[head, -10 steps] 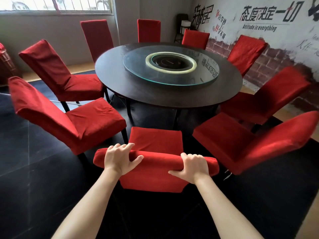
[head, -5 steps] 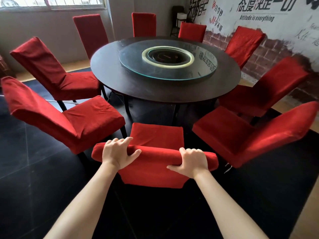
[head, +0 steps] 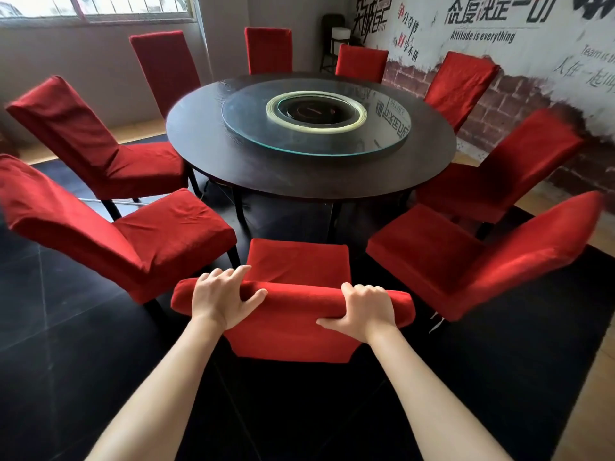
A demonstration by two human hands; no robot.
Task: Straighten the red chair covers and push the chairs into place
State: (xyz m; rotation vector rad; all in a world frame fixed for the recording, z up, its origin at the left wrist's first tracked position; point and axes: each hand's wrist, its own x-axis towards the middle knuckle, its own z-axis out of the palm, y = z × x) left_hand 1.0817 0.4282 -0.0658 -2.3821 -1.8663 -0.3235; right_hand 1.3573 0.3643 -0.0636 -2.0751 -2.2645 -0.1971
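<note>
Both hands hold the top of the near chair's back, which stands just short of the round table: the left hand lies over the roll with thumb spread, the right hand is curled round it. An uneven push could skew the seat into the chair on the left or the chair on the right. Both stand close, leaving a narrow gap, with open dark floor behind.
</note>
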